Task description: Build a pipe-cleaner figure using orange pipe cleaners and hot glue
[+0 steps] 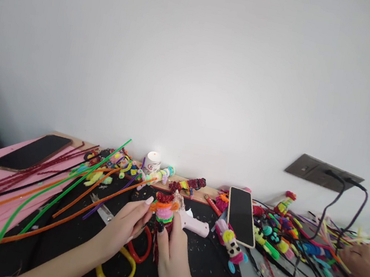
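A small pipe-cleaner figure (164, 211) in red, orange, pink and green is held up between my two hands at the middle. My left hand (126, 225) pinches its left side at an orange part, thumb and fingers together. Around its lower body and right side my right hand (171, 249) is closed, thumb in front. Just behind the figure lies a pale pink glue gun (194, 223). Scissors with red and yellow handles (116, 274) rest on the black mat below my left hand, partly hidden by it.
Long pipe cleaners (68, 178) and a dark phone (32, 151) lie at left. A paper cup (152, 162) stands by the wall. Right are a white-edged phone (242, 216), a bunny-like figure (229, 243), colourful figures, black cables (323, 213) and another person's hand (359, 260).
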`<action>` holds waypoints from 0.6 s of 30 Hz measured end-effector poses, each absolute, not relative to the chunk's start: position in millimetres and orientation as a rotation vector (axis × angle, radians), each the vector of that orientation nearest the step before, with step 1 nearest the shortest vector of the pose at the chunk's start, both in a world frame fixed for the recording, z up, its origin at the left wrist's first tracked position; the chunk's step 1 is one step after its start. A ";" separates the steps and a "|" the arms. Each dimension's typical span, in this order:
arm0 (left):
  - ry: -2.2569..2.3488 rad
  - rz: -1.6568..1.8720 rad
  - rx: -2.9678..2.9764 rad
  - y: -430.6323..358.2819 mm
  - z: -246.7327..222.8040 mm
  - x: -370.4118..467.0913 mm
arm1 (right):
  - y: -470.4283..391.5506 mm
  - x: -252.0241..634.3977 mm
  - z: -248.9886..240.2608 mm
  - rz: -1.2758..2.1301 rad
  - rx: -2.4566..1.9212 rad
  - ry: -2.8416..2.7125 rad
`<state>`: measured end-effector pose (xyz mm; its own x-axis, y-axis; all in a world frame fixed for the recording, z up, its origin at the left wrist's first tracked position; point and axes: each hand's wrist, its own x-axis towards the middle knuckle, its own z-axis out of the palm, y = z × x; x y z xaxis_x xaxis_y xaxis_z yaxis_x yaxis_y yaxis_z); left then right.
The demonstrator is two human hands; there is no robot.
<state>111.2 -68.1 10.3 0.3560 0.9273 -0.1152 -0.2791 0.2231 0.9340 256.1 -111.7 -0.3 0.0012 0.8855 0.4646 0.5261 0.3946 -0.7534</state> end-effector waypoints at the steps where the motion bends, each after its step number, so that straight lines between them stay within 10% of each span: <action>1: 0.801 0.974 0.978 -68.3 10.2 111.5 | -111.8 256.1 0.6 0.481 -1.272 -1.684; 18: 0.661 0.958 0.984 -69.5 18.8 116.4 | -112.3 253.8 8.8 0.575 -1.242 -1.737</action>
<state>116.4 -69.5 18.8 0.4435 0.8951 -0.0463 -0.3609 0.2256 0.9049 253.8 -112.3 8.8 -0.0938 0.9132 0.3965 0.4963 0.3881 -0.7765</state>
